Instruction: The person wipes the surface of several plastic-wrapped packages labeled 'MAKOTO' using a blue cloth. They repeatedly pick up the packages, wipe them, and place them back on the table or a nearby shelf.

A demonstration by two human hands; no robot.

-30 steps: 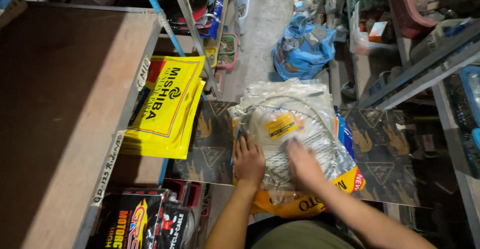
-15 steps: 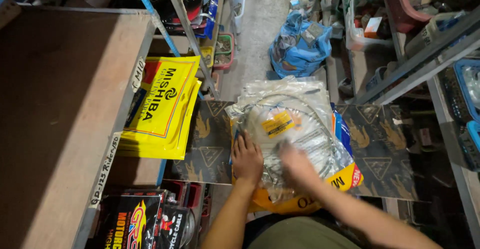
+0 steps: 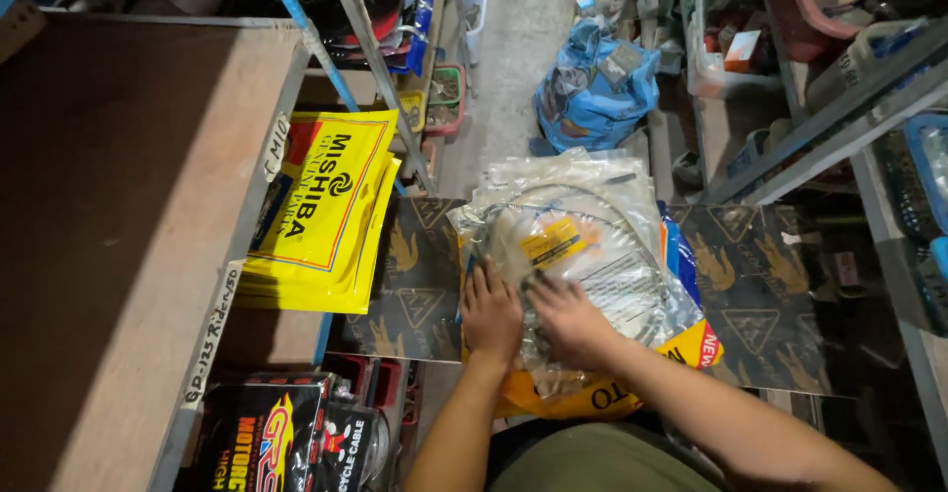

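Both hands flat, palms down, side by side near the close edge of a stack of clear plastic packets (image 3: pixel 573 245). Left hand (image 3: pixel 491 314) fingers spread, resting on the stack's near left corner; right hand (image 3: pixel 565 322) just beside it, pressing the top packet, nothing pinched or clamped in either. Coiled cable (image 3: pixel 592 255) sealed inside the top packet, yellow label showing beyond the fingertips. Stack sits on a dark patterned board (image 3: pixel 415 275) that runs out to both sides of the hands.

Handling, as judged: packets light, film slick and floppy, coil inside springy; likely to slide off one another. Best taken by the edges or flat between two palms, not by a corner.

Left of the hands: yellow printed bags (image 3: pixel 321 210) piled on a lower shelf. Well beyond the fingertips: blue plastic bag (image 3: pixel 592 87) on the floor
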